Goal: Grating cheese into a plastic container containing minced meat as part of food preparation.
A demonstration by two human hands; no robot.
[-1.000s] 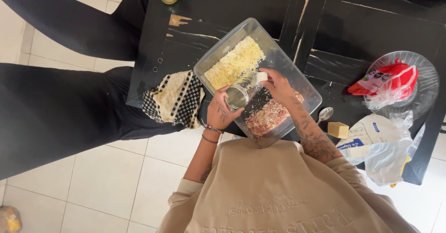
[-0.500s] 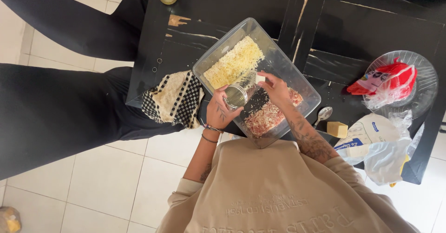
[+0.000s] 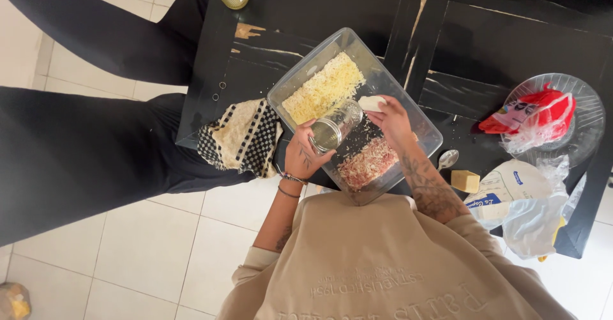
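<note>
Left hand (image 3: 303,157) wrapped round cylindrical metal grater (image 3: 333,127) over clear rectangular plastic tub (image 3: 300,83); right hand (image 3: 393,119) pinching pale cheese chunk (image 3: 371,103) against it; yellow and pinkish shreds heaped inside tub.

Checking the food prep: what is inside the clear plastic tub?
The clear plastic tub holds yellow shreds and pinkish shreds. Both hands and a grater cover the middle.

Soft, even indoor light, fairly bright on the pale floor tiles (image 3: 153,256). The black bench (image 3: 511,45) stays dark with faint sheen toward 12 o'clock. Shadows are weak; focus is slightly soft throughout.
</note>
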